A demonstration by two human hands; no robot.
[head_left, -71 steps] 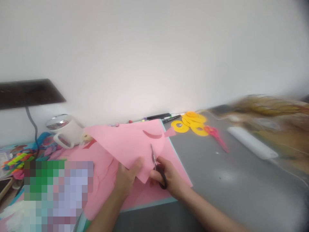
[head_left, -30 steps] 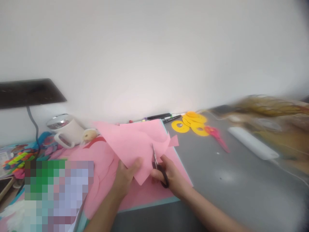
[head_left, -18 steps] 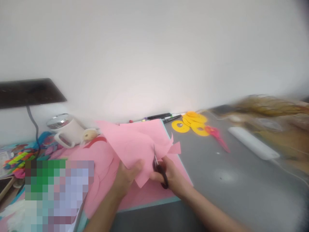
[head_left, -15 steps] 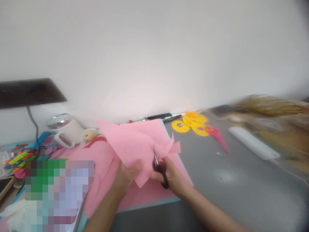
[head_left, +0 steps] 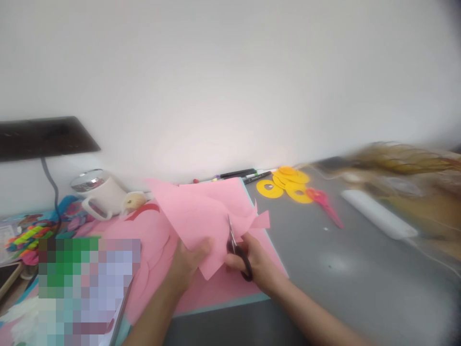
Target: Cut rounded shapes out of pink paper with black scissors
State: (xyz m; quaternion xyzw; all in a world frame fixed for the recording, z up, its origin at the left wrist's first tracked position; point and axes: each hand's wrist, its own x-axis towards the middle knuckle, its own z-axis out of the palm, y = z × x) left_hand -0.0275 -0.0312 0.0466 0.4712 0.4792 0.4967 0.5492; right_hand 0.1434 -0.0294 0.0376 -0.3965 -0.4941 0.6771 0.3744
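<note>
A sheet of pink paper is held up at a tilt over more pink paper lying on the table. My left hand pinches its lower left edge, thumb on top and the fingers hidden beneath. My right hand grips black-handled scissors, whose blades are on the sheet and point away from me. To the right of the blades a strip of the sheet curls up, with a pink flap beyond it. Cut pink paper pieces with rounded edges lie left of my left hand.
Yellow paper rings, pink scissors and black pens lie toward the wall. A white power strip is on the right. At left stand a white mug, a blurred-out stack and colourful craft pieces.
The scissor blades look slightly further apart on the pink sheet, and the curled strip has shifted a little. Both hands stay nearly in place.
</note>
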